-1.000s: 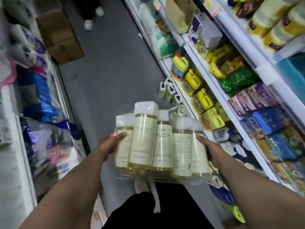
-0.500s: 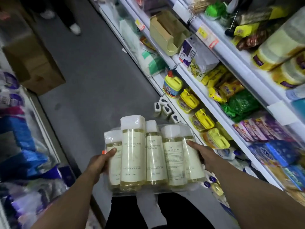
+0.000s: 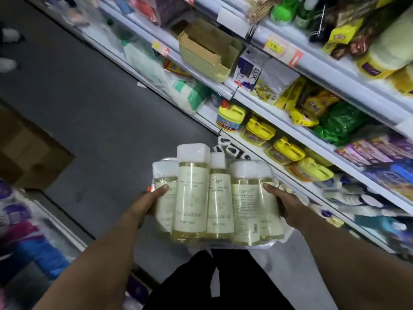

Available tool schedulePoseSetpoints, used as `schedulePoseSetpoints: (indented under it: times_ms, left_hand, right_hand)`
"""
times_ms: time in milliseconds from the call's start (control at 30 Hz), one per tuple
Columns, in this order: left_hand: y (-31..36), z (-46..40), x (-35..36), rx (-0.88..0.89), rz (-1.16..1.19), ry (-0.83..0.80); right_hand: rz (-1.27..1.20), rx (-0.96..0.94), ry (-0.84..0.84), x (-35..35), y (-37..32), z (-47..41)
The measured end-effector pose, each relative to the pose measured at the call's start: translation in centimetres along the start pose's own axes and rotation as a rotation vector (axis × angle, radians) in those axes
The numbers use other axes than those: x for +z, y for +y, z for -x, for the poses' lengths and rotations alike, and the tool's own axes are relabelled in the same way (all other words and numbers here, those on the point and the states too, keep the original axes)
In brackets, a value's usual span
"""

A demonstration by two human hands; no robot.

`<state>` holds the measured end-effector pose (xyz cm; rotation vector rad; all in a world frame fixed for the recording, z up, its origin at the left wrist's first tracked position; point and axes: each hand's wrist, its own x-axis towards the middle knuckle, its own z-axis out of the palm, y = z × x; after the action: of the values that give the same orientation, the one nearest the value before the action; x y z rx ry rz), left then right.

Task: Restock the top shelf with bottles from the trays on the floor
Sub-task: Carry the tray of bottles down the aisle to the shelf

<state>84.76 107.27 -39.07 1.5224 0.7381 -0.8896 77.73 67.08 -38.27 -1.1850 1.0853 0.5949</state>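
A clear plastic-wrapped pack of bottles (image 3: 215, 198) hangs in front of me at waist height. The bottles hold pale yellow liquid and have white caps and cream labels. My left hand (image 3: 148, 202) grips the pack's left side, thumb on the front of the leftmost bottle. On the right side my right hand (image 3: 285, 202) grips it the same way, thumb across the rightmost bottle. The store shelves (image 3: 312, 63) rise to my right, their upper tiers running out of the frame's top.
Yellow detergent jugs (image 3: 259, 128), green and purple packets (image 3: 339, 121) and a beige box (image 3: 205, 50) fill the right shelves. Small white bottles (image 3: 228, 148) stand on the grey floor (image 3: 89, 104) behind the pack. A cardboard box (image 3: 29, 153) sits left; another person's white shoes (image 3: 9, 48) are far left.
The pack has stayed in both hands while my view swung up and right along the shelves. The upper shelf tiers now fill more of the frame.
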Motion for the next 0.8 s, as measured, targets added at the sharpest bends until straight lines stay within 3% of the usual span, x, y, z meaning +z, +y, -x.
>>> schedulePoseSetpoints:
  times_ms: [467,800]
  left_hand:
    - [4.9,-9.1,-5.6,-0.093,-0.059,-0.044]
    - [9.4,-18.4,-7.3,-0.081,-0.285,-0.159]
  right_hand:
    - [-0.106,0.056,0.058,6.9,-1.5,-6.4]
    - [-0.291,0.102,0.162,10.9,3.7,-9.8]
